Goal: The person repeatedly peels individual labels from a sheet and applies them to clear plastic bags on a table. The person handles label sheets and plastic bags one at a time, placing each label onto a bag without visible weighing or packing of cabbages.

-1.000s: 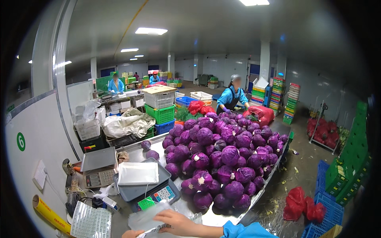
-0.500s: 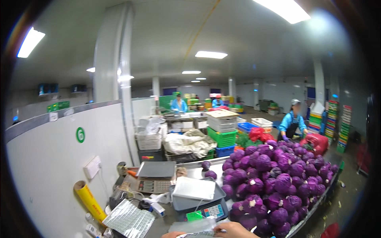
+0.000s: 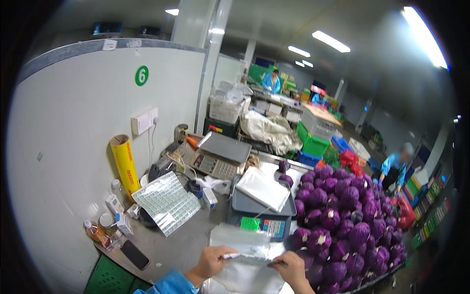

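Near the lower edge, my left hand (image 3: 211, 263) pinches one side of a clear plastic bag (image 3: 247, 264). My right hand (image 3: 291, 268) grips the bag's other side, fingers closed on its edge. The plastic lies partly over the metal table, with more whitish film beneath my hands. Just beyond them stands a digital scale (image 3: 289, 218) with a stack of clear bags (image 3: 263, 190) on its pan. A large heap of purple cabbages (image 3: 338, 223) fills the table to the right of my right hand. Two loose purple cabbages (image 3: 285, 167) lie behind the scale.
At left are a sheet of labels (image 3: 166, 202), a phone (image 3: 134, 255), small bottles (image 3: 98, 234) and a yellow roll (image 3: 125, 166) against the white wall (image 3: 78, 161). A second scale (image 3: 220, 152) stands farther back. A co-worker (image 3: 393, 169) bends beside a red sack (image 3: 403, 214); other people work beyond.
My view has tilted and turned down to the left. Both hands and the plastic now show more fully, still held between them. The co-worker at right leans lower over the red sack.
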Motion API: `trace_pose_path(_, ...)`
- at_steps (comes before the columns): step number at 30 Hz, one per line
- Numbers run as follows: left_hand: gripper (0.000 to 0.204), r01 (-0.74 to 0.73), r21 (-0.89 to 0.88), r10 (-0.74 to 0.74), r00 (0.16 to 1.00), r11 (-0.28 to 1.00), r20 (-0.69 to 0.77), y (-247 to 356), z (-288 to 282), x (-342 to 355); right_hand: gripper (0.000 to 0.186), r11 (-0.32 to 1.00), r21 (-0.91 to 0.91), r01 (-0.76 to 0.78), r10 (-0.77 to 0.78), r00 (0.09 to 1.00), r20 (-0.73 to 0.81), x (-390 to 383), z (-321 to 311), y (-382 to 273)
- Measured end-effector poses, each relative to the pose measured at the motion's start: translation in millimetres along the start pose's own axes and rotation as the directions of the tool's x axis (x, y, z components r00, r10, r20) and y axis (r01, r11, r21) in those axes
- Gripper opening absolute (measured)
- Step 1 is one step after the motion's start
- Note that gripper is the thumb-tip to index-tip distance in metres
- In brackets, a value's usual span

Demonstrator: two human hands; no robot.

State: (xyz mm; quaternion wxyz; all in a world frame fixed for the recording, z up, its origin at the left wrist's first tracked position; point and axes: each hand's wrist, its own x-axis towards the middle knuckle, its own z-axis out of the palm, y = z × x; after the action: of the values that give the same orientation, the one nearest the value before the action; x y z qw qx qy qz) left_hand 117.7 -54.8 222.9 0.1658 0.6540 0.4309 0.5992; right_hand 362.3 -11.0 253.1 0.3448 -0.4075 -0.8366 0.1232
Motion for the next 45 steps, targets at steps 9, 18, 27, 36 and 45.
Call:
trace_pose_path(9, 0.01, 0.069, 0.059, -0.063, 0.994, 0.996, -0.092, 7.6, -24.9, -15.6, 0.026, 0.995, 0.087, -0.056, 0.044, 0.991, 0.127, 16.2, -0.6, -26.3)
trace_pose_path(18, 0.003, 0.133, -0.056, -0.141, 0.971, 0.99, -0.193, 3.0, -12.4, -9.5, 0.018, 0.971, -0.136, 0.199, -0.218, 0.964, -0.151, 13.0, -3.5, -19.7)
trace_pose_path(27, 0.031, 0.319, -0.071, -0.326, 0.9, 0.945, -0.289, 5.2, -18.2, -9.9, 0.035, 0.955, -0.289, 0.064, -0.142, 0.956, -0.258, 15.9, -27.8, -35.4)
trace_pose_path(36, 0.027, 0.284, -0.091, -0.298, 0.908, 0.954, -0.293, -0.8, -20.8, -14.1, 0.02, 0.998, 0.001, 0.068, -0.068, 0.997, -0.021, 4.7, -39.5, -1.6)
trace_pose_path(45, 0.033, 0.294, -0.153, -0.329, 0.89, 0.944, -0.317, -7.6, -25.0, -14.6, 0.027, 0.992, 0.127, -0.014, 0.038, 0.98, -0.194, 7.0, -34.8, -1.9)
